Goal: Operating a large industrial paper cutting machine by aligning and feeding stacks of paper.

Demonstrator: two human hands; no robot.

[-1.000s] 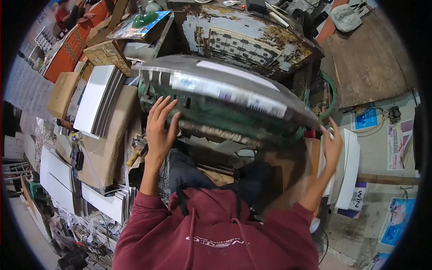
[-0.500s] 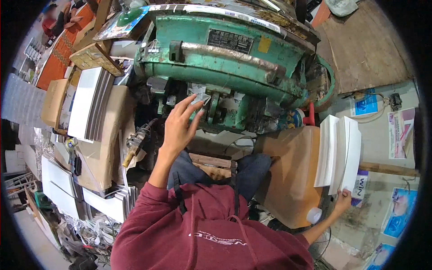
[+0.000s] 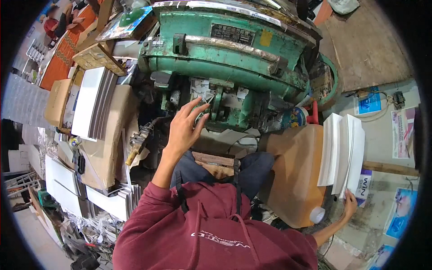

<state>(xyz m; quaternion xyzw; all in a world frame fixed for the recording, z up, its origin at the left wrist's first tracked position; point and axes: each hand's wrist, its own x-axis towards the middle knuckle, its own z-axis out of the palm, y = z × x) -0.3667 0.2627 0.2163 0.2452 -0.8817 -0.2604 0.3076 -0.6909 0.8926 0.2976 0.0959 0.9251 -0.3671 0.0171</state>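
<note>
My left hand [image 3: 183,128] is raised in front of the green machine [image 3: 225,67], its fingers apart and curved, nothing held in them. Just beyond its fingertips, scraps of pale paper [image 3: 203,89] lie in the machine's dark lower works. Far to the right, my right hand [image 3: 349,204] is closed with thumb and fingers at the near end of a stack of white paper sheets [image 3: 353,153]. The sheets stand on edge, slightly fanned. Exactly how many the fingers grip cannot be seen. A second white stack [image 3: 330,148] leans close beside it.
A large plastic jug [image 3: 292,173] of brownish liquid with a white cap stands between my legs and the paper. At left are a cardboard box [image 3: 114,130], piles of white sheets [image 3: 90,101] and a tool with a brass-coloured end [image 3: 137,146]. Another person [image 3: 51,27] is far back left.
The view has shifted slightly. My right hand has moved a little outward along the near end of the paper stack. My left hand stays raised and open, almost unmoved.
</note>
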